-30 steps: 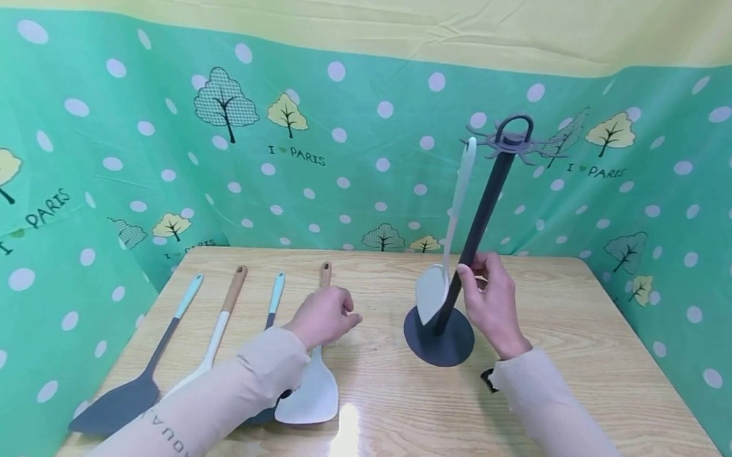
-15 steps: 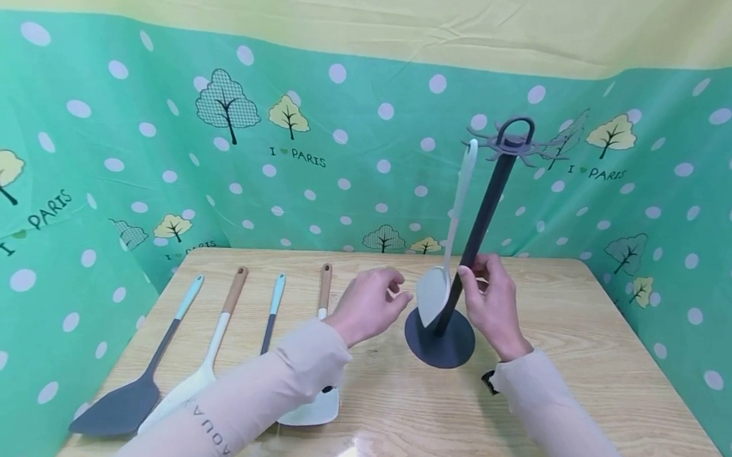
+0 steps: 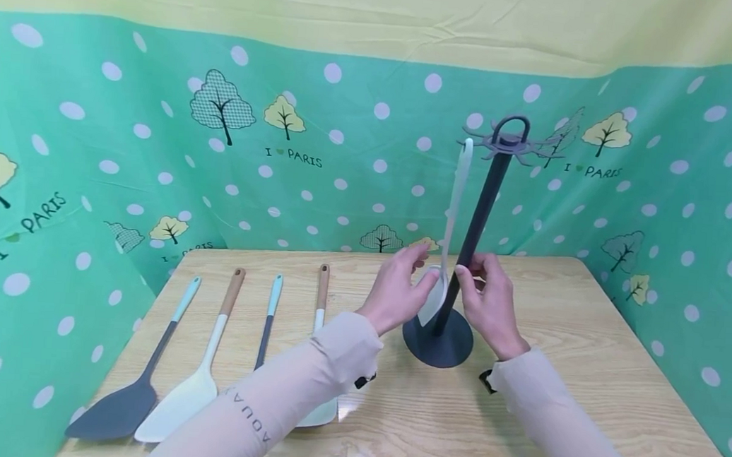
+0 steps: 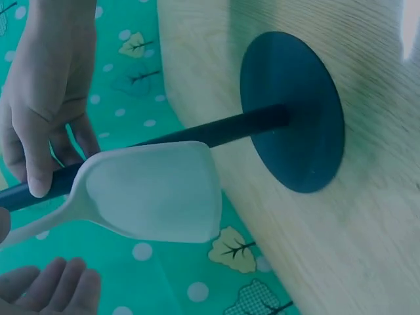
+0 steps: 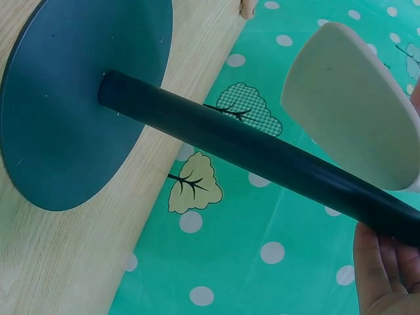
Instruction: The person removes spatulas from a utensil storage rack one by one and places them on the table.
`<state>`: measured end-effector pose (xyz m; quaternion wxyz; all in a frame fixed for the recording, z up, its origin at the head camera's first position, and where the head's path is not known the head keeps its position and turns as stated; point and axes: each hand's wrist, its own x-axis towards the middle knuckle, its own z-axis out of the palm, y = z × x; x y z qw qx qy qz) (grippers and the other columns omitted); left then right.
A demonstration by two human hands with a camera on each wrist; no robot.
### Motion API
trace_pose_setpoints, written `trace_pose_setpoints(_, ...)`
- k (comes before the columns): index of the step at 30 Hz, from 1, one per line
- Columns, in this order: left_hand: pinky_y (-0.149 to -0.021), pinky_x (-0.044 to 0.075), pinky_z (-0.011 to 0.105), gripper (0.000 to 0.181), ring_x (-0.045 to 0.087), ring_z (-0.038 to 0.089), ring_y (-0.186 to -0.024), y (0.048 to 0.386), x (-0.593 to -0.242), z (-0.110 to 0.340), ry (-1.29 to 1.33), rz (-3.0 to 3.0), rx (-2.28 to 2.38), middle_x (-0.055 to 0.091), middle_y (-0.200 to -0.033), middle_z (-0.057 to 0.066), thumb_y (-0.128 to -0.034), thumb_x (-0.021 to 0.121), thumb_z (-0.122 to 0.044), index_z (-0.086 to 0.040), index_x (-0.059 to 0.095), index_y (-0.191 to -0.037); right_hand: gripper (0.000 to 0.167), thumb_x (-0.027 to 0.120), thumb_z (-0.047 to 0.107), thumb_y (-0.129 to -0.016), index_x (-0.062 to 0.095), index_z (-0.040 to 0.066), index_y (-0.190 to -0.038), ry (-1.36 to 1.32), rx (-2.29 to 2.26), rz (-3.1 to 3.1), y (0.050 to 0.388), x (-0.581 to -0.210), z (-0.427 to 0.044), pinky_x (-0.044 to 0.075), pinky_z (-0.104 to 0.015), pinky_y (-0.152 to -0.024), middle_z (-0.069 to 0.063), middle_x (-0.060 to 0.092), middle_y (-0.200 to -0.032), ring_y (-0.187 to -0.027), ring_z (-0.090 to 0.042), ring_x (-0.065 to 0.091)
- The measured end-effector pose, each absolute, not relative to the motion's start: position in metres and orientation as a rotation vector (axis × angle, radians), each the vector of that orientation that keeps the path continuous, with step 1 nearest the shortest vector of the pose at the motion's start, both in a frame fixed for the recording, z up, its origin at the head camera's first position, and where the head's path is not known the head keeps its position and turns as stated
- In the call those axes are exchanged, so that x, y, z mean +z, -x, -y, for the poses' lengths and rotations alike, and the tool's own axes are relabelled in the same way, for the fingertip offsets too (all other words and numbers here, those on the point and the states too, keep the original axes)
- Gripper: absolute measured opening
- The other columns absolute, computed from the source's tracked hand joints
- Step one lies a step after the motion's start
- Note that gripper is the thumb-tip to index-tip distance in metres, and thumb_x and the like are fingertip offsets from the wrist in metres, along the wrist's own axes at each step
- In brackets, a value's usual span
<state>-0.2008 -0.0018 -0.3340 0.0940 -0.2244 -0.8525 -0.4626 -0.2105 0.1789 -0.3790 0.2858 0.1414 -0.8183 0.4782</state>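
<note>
A dark utensil stand (image 3: 483,208) with a round base (image 3: 437,343) and a ring of hooks on top stands right of the table's middle. My right hand (image 3: 491,301) grips its pole low down, thumb on the near side. From a left hook hangs a pale spatula (image 3: 456,199), blade (image 4: 151,190) downward beside the pole. Close to that blade is my left hand (image 3: 396,287), thumb and fingers apart on either side of it. In the left wrist view the left fingertips (image 4: 65,285) are apart from the spatula; whether the thumb touches its handle I cannot tell.
Several turners lie on the wooden table (image 3: 544,411) to the left: a dark one with a blue handle (image 3: 187,297), a white one with a brown handle (image 3: 233,290), and others partly behind my left sleeve (image 3: 278,392). Polka-dot cloth (image 3: 317,204) encloses the table's back and sides.
My left hand has moved right, from above the lying turners to the hanging spatula's blade. The right hand has stayed on the pole.
</note>
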Motion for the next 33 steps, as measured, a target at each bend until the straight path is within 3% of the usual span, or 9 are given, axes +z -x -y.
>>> trace_pose_setpoints(6, -0.103, 0.041, 0.027, 0.053, 0.050, 0.019, -0.125, 0.208, -0.330, -0.010, 0.651, 2.476, -1.543, 0.052, -0.137, 0.006, -0.0978, 0.054, -0.020, -0.009, 0.036, -0.146, 0.019, 0.059, 0.014, -0.095, 0.052, 0.000, -0.105, -0.391, 1.270, 2.178, 0.211, -0.379, -0.179, 0.056, -0.044, -0.076, -0.011, 0.061, -0.092, -0.084, -0.021, 0.063)
trace_pose_setpoints(12, -0.105, 0.039, 0.033, 0.050, 0.051, 0.018, -0.123, 0.211, -0.328, -0.020, 0.593, 2.472, -1.596, 0.058, -0.131, 0.006, -0.0982, 0.053, -0.016, -0.010, 0.037, -0.145, 0.018, 0.060, 0.013, -0.094, 0.052, 0.000, -0.104, -0.391, 1.256, 2.171, 0.212, -0.379, -0.180, 0.056, -0.041, -0.075, -0.011, 0.061, -0.091, -0.084, -0.022, 0.064)
trace_pose_setpoints(17, -0.099, 0.045, 0.034, 0.039, 0.059, 0.019, -0.109, 0.212, -0.328, -0.024, 0.572, 2.384, -1.651, 0.063, -0.115, 0.007, -0.0976, 0.053, -0.010, -0.008, 0.048, -0.136, 0.018, 0.060, 0.013, -0.094, 0.053, 0.000, -0.104, -0.392, 1.259, 2.173, 0.211, -0.378, -0.180, 0.056, -0.039, -0.075, -0.010, 0.061, -0.092, -0.084, -0.021, 0.064)
trace_pose_setpoints(25, -0.085, 0.050, 0.021, 0.018, 0.059, 0.011, -0.093, 0.205, -0.327, -0.025, 0.597, 2.287, -1.698, 0.063, -0.102, 0.006, -0.0954, 0.056, -0.007, -0.005, 0.063, -0.112, 0.017, 0.059, 0.013, -0.095, 0.053, 0.000, -0.104, -0.401, 1.250, 2.172, 0.211, -0.377, -0.179, 0.057, -0.040, -0.074, -0.011, 0.062, -0.092, -0.084, -0.021, 0.064)
trace_pose_setpoints(33, -0.076, 0.053, 0.020, 0.015, 0.060, 0.011, -0.084, 0.199, -0.325, -0.024, 0.617, 2.221, -1.768, 0.062, -0.092, 0.002, -0.0922, 0.061, -0.004, -0.004, 0.066, -0.106, 0.017, 0.060, 0.012, -0.094, 0.053, 0.000, -0.104, -0.392, 1.278, 2.177, 0.211, -0.377, -0.179, 0.056, -0.042, -0.076, -0.011, 0.061, -0.092, -0.085, -0.021, 0.063)
